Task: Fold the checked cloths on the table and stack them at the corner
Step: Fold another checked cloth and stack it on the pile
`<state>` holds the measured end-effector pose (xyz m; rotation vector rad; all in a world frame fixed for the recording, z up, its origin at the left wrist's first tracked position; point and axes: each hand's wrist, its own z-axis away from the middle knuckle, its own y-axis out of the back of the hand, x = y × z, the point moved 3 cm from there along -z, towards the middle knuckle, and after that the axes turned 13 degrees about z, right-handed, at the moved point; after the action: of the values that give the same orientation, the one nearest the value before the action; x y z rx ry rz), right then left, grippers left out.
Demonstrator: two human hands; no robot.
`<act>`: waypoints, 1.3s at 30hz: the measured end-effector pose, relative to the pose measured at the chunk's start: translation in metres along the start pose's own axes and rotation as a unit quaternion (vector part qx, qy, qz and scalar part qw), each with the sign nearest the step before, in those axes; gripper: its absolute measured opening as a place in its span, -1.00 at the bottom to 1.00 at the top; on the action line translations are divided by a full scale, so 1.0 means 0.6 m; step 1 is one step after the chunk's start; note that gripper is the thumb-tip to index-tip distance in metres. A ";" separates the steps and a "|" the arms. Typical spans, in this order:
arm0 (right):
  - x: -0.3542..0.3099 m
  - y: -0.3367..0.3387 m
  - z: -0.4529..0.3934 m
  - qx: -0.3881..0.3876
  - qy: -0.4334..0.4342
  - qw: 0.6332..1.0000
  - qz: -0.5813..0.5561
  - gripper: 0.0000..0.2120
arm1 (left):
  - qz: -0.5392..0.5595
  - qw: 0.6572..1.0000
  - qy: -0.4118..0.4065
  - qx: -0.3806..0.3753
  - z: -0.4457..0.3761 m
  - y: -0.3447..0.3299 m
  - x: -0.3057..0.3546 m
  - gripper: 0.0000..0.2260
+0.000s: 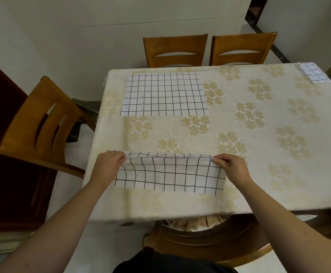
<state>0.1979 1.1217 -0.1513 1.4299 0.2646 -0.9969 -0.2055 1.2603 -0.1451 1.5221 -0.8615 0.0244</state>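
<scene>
My left hand [109,166] and right hand [232,167] each pinch a top corner of the near cloth [170,175], doubled over at the bench [259,154] front edge. A flat cloth [163,95] lies far left; a folded cloth [313,73] sits at the far right corner, all thin white fabric with black grid.

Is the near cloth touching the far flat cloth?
Apart. The head view shows bare tablecloth between the near cloth and the flat cloth.

A table [269,194] under a cream cloth with gold flowers fills the middle; two wooden chairs [175,50] stand side by side at its far edge, against a pale wall [101,20]; a third chair [40,123] stands at the left end; a dark cabinet [1,154] lies further left; the floor [78,152] is pale tile.
</scene>
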 end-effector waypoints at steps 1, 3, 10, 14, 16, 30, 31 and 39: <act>-0.002 0.004 0.000 0.009 0.001 1.000 0.002 -0.87 | -0.002 1.000 -0.003 0.002 0.000 0.002 0.000 -0.96; -0.008 0.012 0.000 0.025 0.011 1.000 0.008 -0.89 | -0.007 1.000 -0.007 0.009 -0.001 0.006 0.002 -0.95; -0.039 0.022 -0.003 0.090 0.051 0.990 0.094 -0.86 | -0.005 0.998 -0.010 0.064 -0.032 0.029 0.035 -0.97; -0.069 0.049 -0.006 0.132 0.069 0.985 0.091 -0.80 | -0.013 0.995 -0.023 0.101 -0.061 0.062 0.048 -0.96; -0.082 0.066 -0.006 0.151 0.067 0.985 0.054 -0.83 | -0.011 0.994 -0.019 0.105 -0.071 0.077 0.049 -0.95; -0.045 0.050 0.005 0.117 -0.074 0.973 -0.184 -0.94 | 0.156 0.982 0.101 -0.046 -0.051 0.090 0.016 -0.89; -0.041 0.046 0.005 0.113 -0.082 0.974 -0.179 -0.94 | 0.151 0.981 0.108 -0.050 -0.053 0.090 0.009 -0.89; -0.003 0.002 -0.011 0.058 -0.137 0.982 -0.115 -0.80 | 0.078 0.984 0.133 -0.089 -0.069 0.051 -0.018 -0.83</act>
<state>0.2000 1.1280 -0.1505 1.3666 0.1736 -1.4039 -0.2097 1.3045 -0.1172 1.2490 -0.7454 0.2534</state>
